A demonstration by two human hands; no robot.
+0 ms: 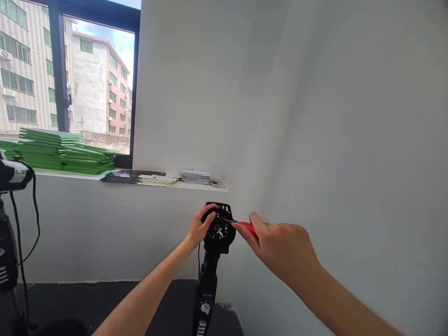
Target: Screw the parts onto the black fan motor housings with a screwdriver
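Observation:
A black round device head (229, 237) with a slotted bracket on top stands on a black stand (205, 298) that carries a silver knob. My left hand (201, 226) is closed on the left rim of this head, thumb over its face. In my right hand (282, 238) is a red-handled tool (248, 227), gripped between thumb and fingers. Its thin metal tip points left across the face of the head; whether it touches is too small to tell. Small silver parts show in the middle of the face.
Behind the hands a white ledge (196, 186) carries green-edged stacks (66, 151), flat dark and cream sheets (140, 178), a white paper pile (196, 176) and a small tray (217, 184). Black equipment with hanging cables (23, 219) stands left. A wall (350, 140) is close on the right.

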